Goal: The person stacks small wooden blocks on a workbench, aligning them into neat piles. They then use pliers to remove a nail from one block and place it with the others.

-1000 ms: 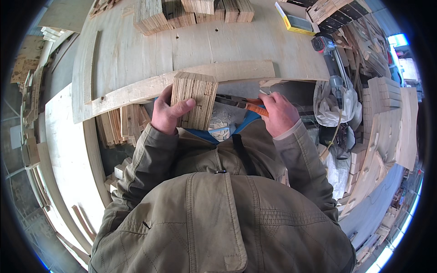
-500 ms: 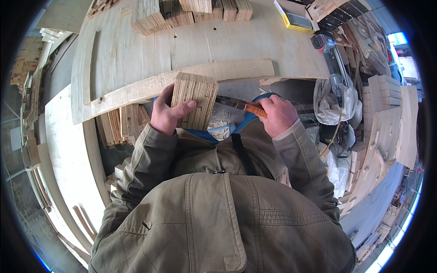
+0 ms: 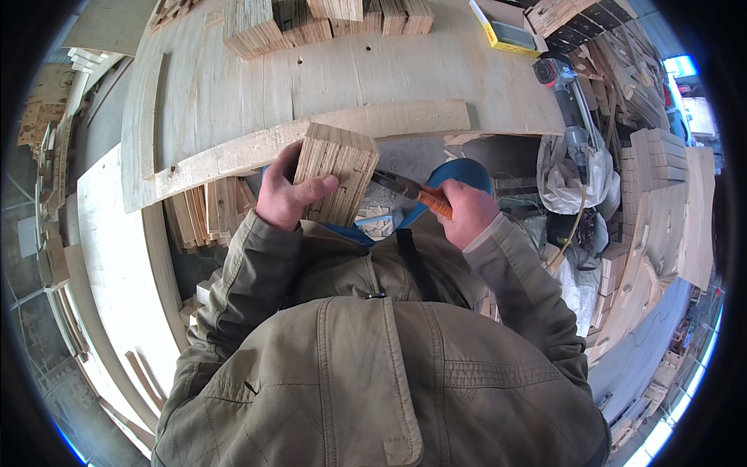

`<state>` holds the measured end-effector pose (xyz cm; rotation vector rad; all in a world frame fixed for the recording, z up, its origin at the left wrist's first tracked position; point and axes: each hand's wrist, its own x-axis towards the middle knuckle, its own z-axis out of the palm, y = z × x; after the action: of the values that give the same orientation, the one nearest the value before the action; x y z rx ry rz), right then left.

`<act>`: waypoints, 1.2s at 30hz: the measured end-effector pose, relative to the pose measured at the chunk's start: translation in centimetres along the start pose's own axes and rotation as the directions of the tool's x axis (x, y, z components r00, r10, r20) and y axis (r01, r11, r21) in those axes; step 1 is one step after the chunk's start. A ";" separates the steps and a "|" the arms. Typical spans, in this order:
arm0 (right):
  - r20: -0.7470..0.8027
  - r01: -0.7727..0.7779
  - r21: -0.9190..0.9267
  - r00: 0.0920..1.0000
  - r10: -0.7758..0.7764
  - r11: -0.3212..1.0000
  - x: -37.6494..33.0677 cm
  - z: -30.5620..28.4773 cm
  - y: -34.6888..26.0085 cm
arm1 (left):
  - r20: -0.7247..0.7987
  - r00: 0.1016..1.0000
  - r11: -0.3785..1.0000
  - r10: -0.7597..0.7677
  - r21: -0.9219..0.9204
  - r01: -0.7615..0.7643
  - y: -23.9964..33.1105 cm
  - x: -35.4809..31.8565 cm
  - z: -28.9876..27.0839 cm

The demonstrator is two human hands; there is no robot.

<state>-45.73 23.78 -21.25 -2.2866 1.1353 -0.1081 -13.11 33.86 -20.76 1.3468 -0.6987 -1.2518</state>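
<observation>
My left hand [image 3: 288,194] is wrapped round a plywood block [image 3: 338,171], its thumb on the near face and its fingers on the left side. The block's layered edges face me, and it is held up just in front of the workbench edge. In my right hand [image 3: 469,212] is a pair of pliers [image 3: 405,187] with orange handles and dark jaws. The jaw tips point left at the block's right side and appear to touch it. What exactly lies between the jaws is too small to make out.
Across the workbench [image 3: 226,109] lies a pale wooden strip [image 3: 389,118] along the near edge. Plywood blocks [image 3: 253,31] stand at its back, near a yellow box [image 3: 506,35]. A power tool [image 3: 574,117] hangs at the right. Stacked wood pieces [image 3: 206,214] are below on the left.
The block has shifted slightly right in my left hand. My right hand has moved a little down and left, bringing the pliers to a steeper slant against the block.
</observation>
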 end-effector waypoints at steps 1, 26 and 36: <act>-0.001 -0.016 0.005 1.000 0.016 1.000 -0.2 0.2 -0.1 | 0.016 1.000 1.000 0.022 -0.010 -0.022 0.1 0.0 0.0; -0.242 -0.055 0.236 0.964 0.113 0.970 2.3 3.6 -2.8 | -0.220 0.952 0.966 0.211 -0.101 -0.238 2.2 0.5 4.1; -0.286 0.000 0.402 0.950 0.126 0.916 4.0 4.6 -5.8 | -0.307 0.922 0.873 0.236 -0.349 -0.340 1.0 1.2 5.3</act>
<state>-37.63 25.64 -22.68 -1.9058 1.2097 -0.6324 -17.46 30.89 -19.24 0.9961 -0.4151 -0.8942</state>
